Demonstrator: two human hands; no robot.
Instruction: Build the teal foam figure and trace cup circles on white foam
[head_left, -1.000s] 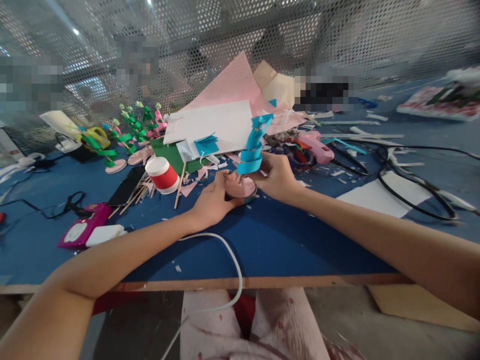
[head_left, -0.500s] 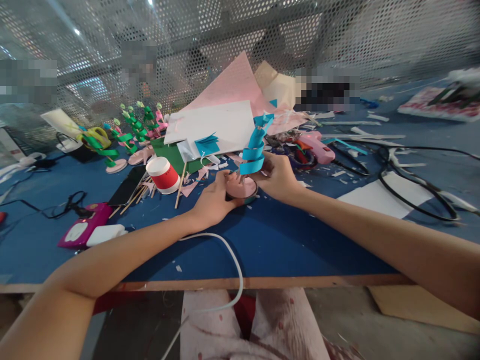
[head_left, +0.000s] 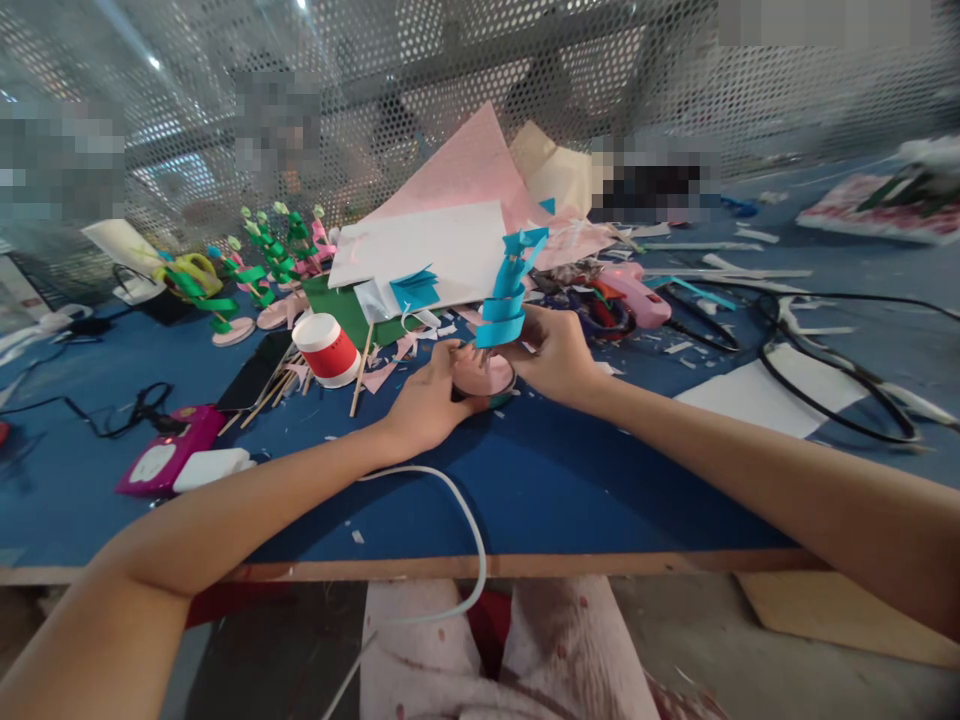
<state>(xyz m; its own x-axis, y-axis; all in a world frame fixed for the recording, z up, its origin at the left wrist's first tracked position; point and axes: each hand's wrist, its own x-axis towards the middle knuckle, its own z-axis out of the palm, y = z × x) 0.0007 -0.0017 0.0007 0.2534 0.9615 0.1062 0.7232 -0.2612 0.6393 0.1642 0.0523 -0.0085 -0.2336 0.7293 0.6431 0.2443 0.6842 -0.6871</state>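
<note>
My left hand [head_left: 421,408] is closed on the edge of a round pink base [head_left: 487,376], tilted up above the blue table. A blue paper spiral [head_left: 501,318] stands over this base, narrowing upward to folded blue strips. The fingers of my right hand [head_left: 561,358] are closed at the lower right of the spiral, pinching it near its bottom end. Those fingertips are partly hidden behind the blue paper. Whether the spiral's foot touches the base, I cannot tell.
A red-and-white cup [head_left: 327,350] and thin sticks lie left of my hands. Behind are paper sheets [head_left: 427,245] and several finished paper plants [head_left: 274,250]. A pink glue gun [head_left: 634,295] and black cable [head_left: 772,370] sit right. A white cable [head_left: 469,510] crosses the front edge.
The blue spiral has shifted slightly to the left and its loops have turned a little. Both hands stay almost in the same place.
</note>
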